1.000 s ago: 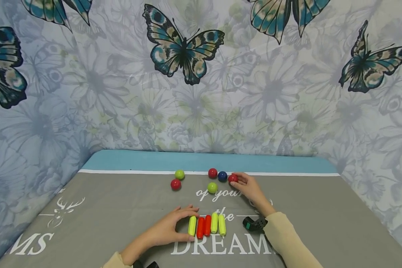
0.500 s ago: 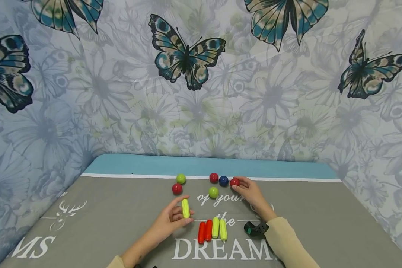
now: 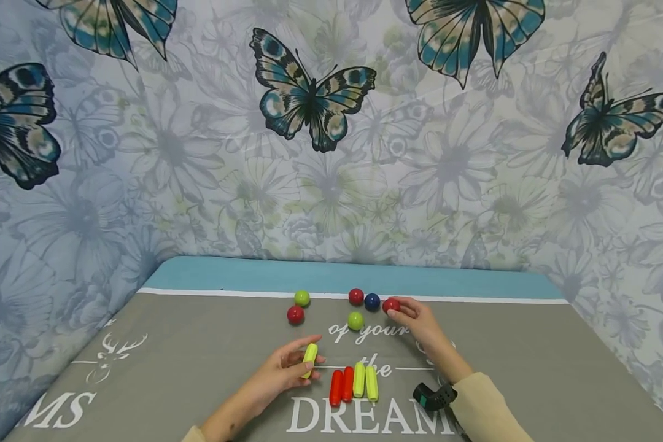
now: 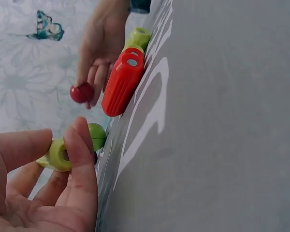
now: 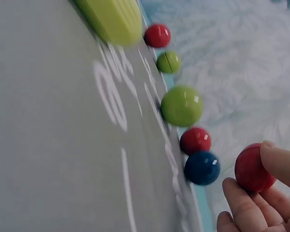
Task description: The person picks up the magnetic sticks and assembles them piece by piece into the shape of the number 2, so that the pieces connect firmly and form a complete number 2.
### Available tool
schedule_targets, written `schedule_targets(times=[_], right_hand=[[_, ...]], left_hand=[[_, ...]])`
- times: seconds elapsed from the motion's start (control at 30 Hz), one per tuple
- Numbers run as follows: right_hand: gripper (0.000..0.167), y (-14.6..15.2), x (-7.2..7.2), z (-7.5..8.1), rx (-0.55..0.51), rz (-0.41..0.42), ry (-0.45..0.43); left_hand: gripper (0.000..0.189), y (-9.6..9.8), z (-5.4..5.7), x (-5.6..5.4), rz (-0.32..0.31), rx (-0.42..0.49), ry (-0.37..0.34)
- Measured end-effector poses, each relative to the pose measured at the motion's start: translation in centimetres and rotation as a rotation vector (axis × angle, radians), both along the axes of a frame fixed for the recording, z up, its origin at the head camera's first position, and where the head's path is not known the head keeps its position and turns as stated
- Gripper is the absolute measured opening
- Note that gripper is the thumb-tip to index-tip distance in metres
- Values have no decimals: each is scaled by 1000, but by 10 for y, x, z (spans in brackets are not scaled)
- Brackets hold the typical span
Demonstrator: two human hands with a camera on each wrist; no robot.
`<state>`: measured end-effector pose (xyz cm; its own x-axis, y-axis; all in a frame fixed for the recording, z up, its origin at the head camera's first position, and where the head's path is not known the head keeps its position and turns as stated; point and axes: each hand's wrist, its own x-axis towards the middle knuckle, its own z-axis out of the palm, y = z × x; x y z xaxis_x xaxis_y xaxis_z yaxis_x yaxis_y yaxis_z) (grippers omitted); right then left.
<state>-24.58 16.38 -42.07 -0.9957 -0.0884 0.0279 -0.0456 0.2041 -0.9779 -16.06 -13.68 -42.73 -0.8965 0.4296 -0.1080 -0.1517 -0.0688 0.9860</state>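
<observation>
**Yellow-green stick [image 3: 309, 360] in your left hand [image 3: 280, 372], red ball [image 3: 390, 305] in your right hand [image 3: 422, 325]**

Your left hand is partly closed: thumb and fingers pinch the yellow-green stick, the gap between them no wider than the stick itself, which tilts. In the left wrist view its hollow end faces the camera. You hold it just left of a row on the grey cloth [image 3: 210, 344]: two red sticks [image 3: 336, 388], then two more yellow-green sticks [image 3: 372, 383], lying side by side.

Your right hand reaches farther out, thumb and fingertips closed on the red ball, with the fingers curved below it in the right wrist view. That ball is just right of a blue ball [image 3: 372, 302], a slim gap between them. On the blue ball's other side sits a second red ball [image 3: 356, 297], and a green ball [image 3: 356, 320] sits nearer you. Farther left, another green ball [image 3: 301, 298] and a third red ball [image 3: 295, 315] make a close pair, the red one nearer you.

A black strapped device [image 3: 433, 397] sits by your right sleeve [image 3: 486, 405]. Behind everything, the floral backdrop [image 3: 199, 202] carries butterflies [image 3: 312, 101].
</observation>
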Motion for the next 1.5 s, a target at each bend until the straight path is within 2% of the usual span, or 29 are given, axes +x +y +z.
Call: schedule_targets(times=[0.1, 0.23, 0.37, 0.57, 0.67, 0.9, 1.13, 1.37, 1.5], right_hand=[[43, 0, 16, 10, -16, 9, -12], [43, 0, 42, 22, -54, 28, -47], [45, -5, 66, 28, -99, 99, -102], [50, -29, 85, 26, -177, 260, -149], [52, -39, 94, 24, -185, 306, -168], [50, -51, 103, 19, -221, 322, -200], [49, -56, 106, 18, -223, 351, -210], [47, -59, 108, 15, -230, 345, -222], [46, -61, 109, 13, -237, 344, -232]], left_hand=[[55, -1, 1, 1, -5, -21, 12], [44, 0, 0, 2, 5, -70, 54], [37, 3, -1, 2, 28, -144, 110], [36, 7, 2, 2, 79, -173, 173], [32, 11, 4, 2, 87, -169, 194], [26, 14, 6, 4, 50, -119, 227], [27, 13, 3, 7, 7, -63, 285], [28, 13, 0, 9, 0, -60, 268], [27, 13, -1, 10, -11, -55, 283]])
